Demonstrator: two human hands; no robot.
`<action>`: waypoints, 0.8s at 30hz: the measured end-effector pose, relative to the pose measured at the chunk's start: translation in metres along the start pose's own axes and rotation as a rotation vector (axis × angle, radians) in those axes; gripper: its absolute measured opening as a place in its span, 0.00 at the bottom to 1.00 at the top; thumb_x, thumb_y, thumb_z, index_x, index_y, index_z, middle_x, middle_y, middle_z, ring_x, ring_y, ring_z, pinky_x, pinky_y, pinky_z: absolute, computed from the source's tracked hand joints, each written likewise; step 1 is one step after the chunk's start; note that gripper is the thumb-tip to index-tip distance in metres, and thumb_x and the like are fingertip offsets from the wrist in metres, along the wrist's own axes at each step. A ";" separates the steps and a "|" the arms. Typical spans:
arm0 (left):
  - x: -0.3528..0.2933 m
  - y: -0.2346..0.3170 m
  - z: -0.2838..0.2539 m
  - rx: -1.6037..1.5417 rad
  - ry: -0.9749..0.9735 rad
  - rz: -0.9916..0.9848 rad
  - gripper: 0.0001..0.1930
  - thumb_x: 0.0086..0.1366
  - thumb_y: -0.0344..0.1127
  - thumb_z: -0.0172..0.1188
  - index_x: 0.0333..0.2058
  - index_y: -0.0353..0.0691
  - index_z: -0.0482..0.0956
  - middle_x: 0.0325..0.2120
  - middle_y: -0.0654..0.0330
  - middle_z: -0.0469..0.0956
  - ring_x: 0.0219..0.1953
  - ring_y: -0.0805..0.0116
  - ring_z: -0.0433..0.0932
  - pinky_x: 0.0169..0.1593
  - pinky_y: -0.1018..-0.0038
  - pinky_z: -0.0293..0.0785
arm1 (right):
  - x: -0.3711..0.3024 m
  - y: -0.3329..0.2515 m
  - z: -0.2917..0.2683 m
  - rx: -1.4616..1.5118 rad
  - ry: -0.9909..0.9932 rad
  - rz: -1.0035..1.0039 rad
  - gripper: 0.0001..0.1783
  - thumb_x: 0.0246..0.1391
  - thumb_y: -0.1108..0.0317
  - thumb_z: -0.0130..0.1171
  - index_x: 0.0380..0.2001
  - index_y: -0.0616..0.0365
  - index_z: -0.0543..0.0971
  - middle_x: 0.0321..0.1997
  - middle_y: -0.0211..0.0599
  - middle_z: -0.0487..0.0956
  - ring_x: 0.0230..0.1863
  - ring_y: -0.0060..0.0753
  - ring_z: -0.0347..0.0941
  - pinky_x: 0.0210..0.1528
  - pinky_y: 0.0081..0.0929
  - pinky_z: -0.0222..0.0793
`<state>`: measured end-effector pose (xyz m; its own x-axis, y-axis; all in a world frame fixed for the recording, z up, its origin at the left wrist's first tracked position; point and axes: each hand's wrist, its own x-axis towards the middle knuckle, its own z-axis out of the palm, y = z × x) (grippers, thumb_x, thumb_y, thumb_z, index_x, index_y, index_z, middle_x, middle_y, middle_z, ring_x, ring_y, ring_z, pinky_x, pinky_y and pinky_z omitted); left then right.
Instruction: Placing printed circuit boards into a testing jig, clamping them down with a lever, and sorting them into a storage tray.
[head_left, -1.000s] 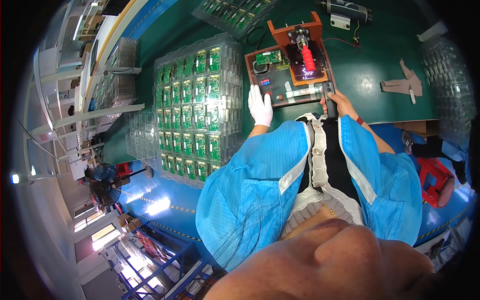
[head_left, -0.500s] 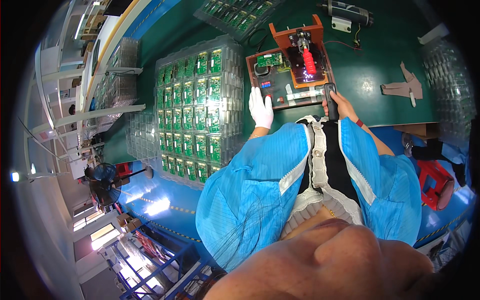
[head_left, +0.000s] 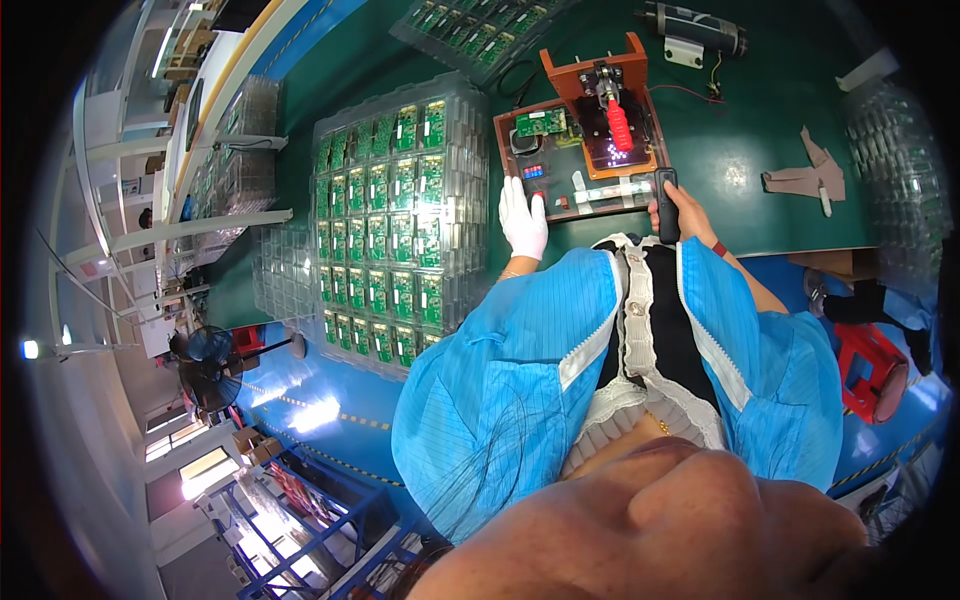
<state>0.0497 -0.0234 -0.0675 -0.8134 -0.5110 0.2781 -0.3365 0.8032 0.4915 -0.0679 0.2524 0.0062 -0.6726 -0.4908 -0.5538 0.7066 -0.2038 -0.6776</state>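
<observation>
My left hand [head_left: 523,222], in a white glove, lies at the front left corner of an orange-brown test fixture [head_left: 626,212]. Its fingers are stretched out, with the thumb by a red button [head_left: 538,195]. A slim black handheld device [head_left: 668,222] is upright in my bare right hand [head_left: 690,215], at the fixture's front right corner; its exact kind does not show. On the fixture a red-handled toggle clamp [head_left: 618,128] stands over a dark plate with small white lights. A green circuit board [head_left: 541,122] sits at its back left, above a small lit display [head_left: 533,172].
Stacked clear trays [head_left: 462,200] of green circuit boards stand to the left, with another tray [head_left: 470,40] behind. A cylindrical motor [head_left: 697,30] with wires lies at the back right. Further right are a beige cloth piece [head_left: 808,178] and more stacked trays [head_left: 900,180].
The black device in my right hand has shifted slightly to the right. The fixture sits a touch further right. My left hand has barely moved.
</observation>
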 end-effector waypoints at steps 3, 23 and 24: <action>0.000 0.001 0.001 0.027 -0.001 0.012 0.28 0.63 0.38 0.51 0.60 0.35 0.61 0.61 0.48 0.61 0.62 0.51 0.61 0.62 0.65 0.57 | 0.004 0.002 -0.007 0.017 0.041 -0.035 0.19 0.63 0.55 0.46 0.47 0.58 0.71 0.26 0.34 0.75 0.22 0.23 0.68 0.25 0.20 0.67; 0.003 -0.006 0.002 -0.102 -0.084 -0.093 0.28 0.64 0.39 0.49 0.61 0.36 0.59 0.63 0.50 0.58 0.64 0.53 0.58 0.64 0.67 0.54 | 0.009 0.000 -0.049 -0.977 0.284 -0.710 0.21 0.47 0.67 0.62 0.47 0.54 0.74 0.35 0.33 0.81 0.30 0.34 0.76 0.36 0.27 0.70; 0.003 -0.006 0.000 -0.100 -0.085 -0.092 0.28 0.64 0.39 0.49 0.61 0.36 0.59 0.63 0.50 0.58 0.64 0.53 0.58 0.64 0.67 0.54 | 0.009 0.000 -0.048 -0.975 0.284 -0.709 0.21 0.47 0.67 0.62 0.47 0.54 0.74 0.35 0.33 0.81 0.30 0.34 0.76 0.36 0.27 0.70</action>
<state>0.0493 -0.0296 -0.0697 -0.8197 -0.5502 0.1595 -0.3660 0.7172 0.5929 -0.0843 0.2883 -0.0224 -0.9494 -0.3037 0.0795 -0.2099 0.4258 -0.8801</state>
